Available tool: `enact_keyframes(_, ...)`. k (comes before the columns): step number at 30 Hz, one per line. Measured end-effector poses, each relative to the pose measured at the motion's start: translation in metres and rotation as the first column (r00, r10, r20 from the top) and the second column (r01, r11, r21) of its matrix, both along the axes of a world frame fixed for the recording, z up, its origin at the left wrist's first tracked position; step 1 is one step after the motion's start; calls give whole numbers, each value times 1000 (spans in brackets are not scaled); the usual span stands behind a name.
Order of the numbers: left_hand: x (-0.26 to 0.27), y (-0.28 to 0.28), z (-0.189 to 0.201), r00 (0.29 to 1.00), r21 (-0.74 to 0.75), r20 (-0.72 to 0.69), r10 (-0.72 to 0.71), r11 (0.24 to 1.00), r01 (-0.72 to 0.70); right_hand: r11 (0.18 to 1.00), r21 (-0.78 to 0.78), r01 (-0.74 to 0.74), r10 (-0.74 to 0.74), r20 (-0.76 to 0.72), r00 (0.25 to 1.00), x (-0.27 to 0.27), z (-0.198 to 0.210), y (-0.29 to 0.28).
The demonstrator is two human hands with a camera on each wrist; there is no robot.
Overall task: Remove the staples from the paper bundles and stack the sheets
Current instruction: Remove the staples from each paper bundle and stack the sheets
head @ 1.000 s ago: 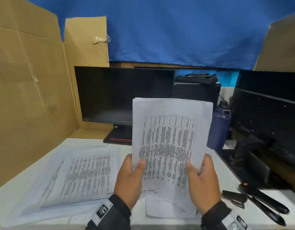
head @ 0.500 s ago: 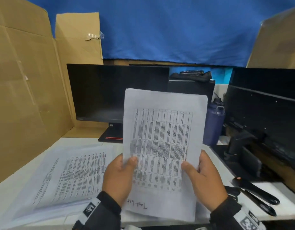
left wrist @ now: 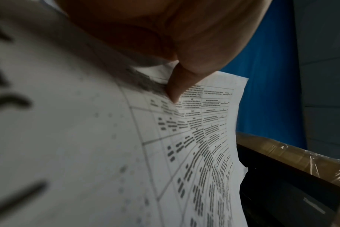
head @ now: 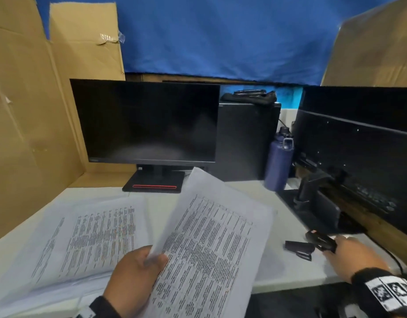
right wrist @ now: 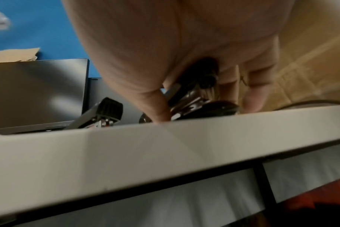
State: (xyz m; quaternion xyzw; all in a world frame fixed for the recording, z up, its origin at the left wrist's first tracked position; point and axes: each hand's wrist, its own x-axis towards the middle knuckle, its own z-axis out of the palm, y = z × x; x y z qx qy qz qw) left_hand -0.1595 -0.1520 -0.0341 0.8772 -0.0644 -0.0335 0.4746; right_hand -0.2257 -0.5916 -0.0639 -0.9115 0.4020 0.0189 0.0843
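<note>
My left hand (head: 152, 258) pinches a stapled paper bundle (head: 216, 249) at its left edge and holds it tilted over the table's near edge. In the left wrist view my thumb (left wrist: 177, 86) presses on the printed top sheet (left wrist: 204, 138). A stack of loose printed sheets (head: 90, 237) lies flat on the table (head: 278, 269) to the left. At the right, my right hand (head: 333, 245) reaches onto a black staple tool (head: 320, 241). In the right wrist view, thumb and fingers curl round that tool (right wrist: 196, 92). A small black stapler (head: 299, 247) lies just left of it.
A dark monitor (head: 147, 120) stands behind the sheets, beside a black computer tower (head: 246, 138) and a blue bottle (head: 278, 161). A second monitor (head: 358, 145) and its stand crowd the right side. Cardboard walls (head: 26, 134) close off the left. The table's front edge (right wrist: 165, 145) is near my wrist.
My right hand has let go of the bundle and moved right to the black staple tool. The left hand alone now holds the bundle, lowered and tilted.
</note>
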Motion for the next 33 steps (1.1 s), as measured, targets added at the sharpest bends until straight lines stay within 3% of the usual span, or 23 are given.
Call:
enact_keyframes(3,2,5,-8,1000,32,-14,3,999,-3,995,102,-2,-17,181,983,-2,18,6)
enact_keyframes(5,1,6,-10,1000,42,-15,-5,999,6,976,214,-38,-63,445,893,-4,38,19)
enact_keyframes(8,-3,4,-13,999,78,20,-34,996,33,875,422,-238,-207,769,604,-2,63,47)
enact_keyframes(11,-12,-4,-12,995,169,67,-76,983,64,653,558,-512,-479,828,291,8,74,85)
enact_keyframes(13,-20,-10,-11,988,273,107,-115,958,82,628,513,-585,-507,840,192,8,82,115)
enact_keyframes(21,-34,-24,-13,982,310,116,-149,945,106,780,372,-503,-336,927,164,-4,77,167)
enact_keyframes(33,-27,-24,-24,984,285,90,-152,951,121,782,359,-509,-334,932,143,-5,77,166)
